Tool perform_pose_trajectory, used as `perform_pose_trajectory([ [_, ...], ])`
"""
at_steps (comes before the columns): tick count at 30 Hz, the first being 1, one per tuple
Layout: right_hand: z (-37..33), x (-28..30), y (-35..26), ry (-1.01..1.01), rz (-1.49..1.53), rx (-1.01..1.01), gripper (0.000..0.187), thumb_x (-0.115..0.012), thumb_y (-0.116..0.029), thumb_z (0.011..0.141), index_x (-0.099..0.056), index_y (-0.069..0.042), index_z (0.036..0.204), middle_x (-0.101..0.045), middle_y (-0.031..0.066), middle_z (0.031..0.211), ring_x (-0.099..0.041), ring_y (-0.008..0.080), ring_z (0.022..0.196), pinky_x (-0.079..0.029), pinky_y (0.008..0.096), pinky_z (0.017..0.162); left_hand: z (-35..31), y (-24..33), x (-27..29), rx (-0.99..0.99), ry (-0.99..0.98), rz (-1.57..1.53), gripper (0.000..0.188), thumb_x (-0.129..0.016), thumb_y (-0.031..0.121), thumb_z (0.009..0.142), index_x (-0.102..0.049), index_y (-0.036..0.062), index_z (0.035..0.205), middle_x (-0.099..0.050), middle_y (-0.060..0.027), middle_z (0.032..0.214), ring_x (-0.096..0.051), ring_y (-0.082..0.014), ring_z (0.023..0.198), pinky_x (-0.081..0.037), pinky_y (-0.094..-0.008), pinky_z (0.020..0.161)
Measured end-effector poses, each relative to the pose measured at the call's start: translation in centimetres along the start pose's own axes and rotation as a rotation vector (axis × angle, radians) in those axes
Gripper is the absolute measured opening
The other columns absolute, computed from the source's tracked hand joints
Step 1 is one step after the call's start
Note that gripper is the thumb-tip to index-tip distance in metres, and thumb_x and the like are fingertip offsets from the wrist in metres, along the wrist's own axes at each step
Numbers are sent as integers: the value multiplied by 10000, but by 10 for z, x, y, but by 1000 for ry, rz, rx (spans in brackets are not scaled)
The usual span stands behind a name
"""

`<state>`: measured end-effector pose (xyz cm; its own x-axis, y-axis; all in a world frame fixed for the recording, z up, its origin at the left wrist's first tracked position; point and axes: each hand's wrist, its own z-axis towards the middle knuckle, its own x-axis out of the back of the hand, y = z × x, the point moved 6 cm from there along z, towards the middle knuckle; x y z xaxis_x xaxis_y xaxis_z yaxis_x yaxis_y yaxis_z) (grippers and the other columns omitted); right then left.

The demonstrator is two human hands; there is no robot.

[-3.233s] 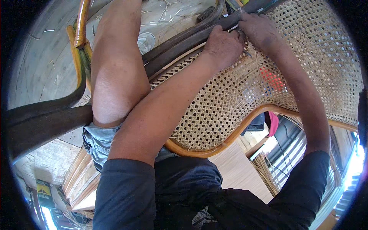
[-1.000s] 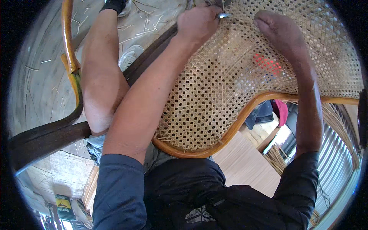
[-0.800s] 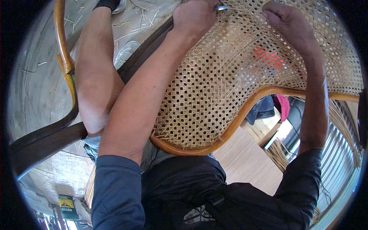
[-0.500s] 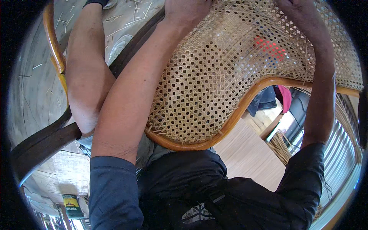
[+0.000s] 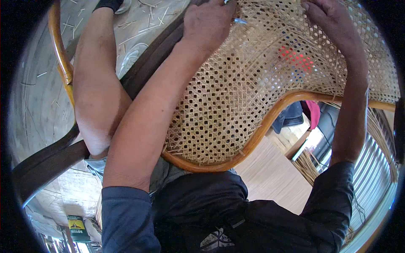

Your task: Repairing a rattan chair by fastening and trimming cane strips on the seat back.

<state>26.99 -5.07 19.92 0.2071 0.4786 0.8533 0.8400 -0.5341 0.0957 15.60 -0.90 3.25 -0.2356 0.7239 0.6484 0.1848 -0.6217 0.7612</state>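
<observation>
A woven cane panel [image 5: 219, 109] with rows of small holes spreads before me, edged by a curved, varnished rattan frame [image 5: 270, 118]. At its upper left, my left hand [image 5: 209, 25] is closed, back of the hand up. A thin tool with a shiny tip [image 5: 240, 20] pokes out from beside its fingers over the weave; its kind is unclear. Over the upper right of the panel is my right hand [image 5: 329, 17], fingers curled and thumb pressed in. Whatever it pinches is hidden.
A dark wooden bar [image 5: 156, 48] runs along the panel's left, beside my bare leg [image 5: 99, 80]. Cane scraps [image 5: 152, 19] litter the floor. Bundled cane strips [image 5: 308, 166] lie at right, near a pale board [image 5: 274, 168]. A green and yellow can [image 5: 78, 227] stands lower left.
Both hands have come slightly lower in the picture, bringing more of the left hand and the shiny tool tip into sight. The rattan frame's near edge sits a little lower too.
</observation>
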Motion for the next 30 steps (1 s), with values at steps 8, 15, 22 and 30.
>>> perform_pose_trajectory([
  [8, -2, 3, -4, 17, 71, -65, 119, -488, -62, 803, -538, 23, 737, -513, 97, 624, -541, 160, 555, -438, 304, 523, -11, 11, 3, -83, 88, 213, 284, -487, 98, 827, -564, 66, 1099, -596, -110, 890, -622, -266, 756, -457, -386, 648],
  [15, -2, -16, 33, -73, 208, 4, 164, -514, -186, 909, -553, -27, 902, -465, -20, 659, -449, 50, 617, -380, 220, 564, 7, -57, 24, 271, 191, -280, 229, -510, 175, 835, -592, 102, 1036, -599, -213, 947, -602, -359, 861, -488, -437, 689],
  [22, -6, -14, 27, -59, 178, 21, 155, -518, -179, 905, -556, -29, 913, -464, -7, 659, -459, 69, 608, -384, 232, 565, 27, -34, 23, 301, -165, -247, 410, -597, 367, 782, -588, 5, 973, -603, -193, 982, -592, -330, 915, -483, -412, 752],
  [30, -9, -18, 27, -95, 195, -9, 146, -511, -157, 907, -548, -16, 913, -469, 3, 686, -469, 64, 626, -393, 226, 586, 30, -38, 13, 290, -134, -152, 463, -593, 398, 785, -578, -1, 1019, -605, -173, 1002, -574, -320, 973, -486, -398, 766],
])
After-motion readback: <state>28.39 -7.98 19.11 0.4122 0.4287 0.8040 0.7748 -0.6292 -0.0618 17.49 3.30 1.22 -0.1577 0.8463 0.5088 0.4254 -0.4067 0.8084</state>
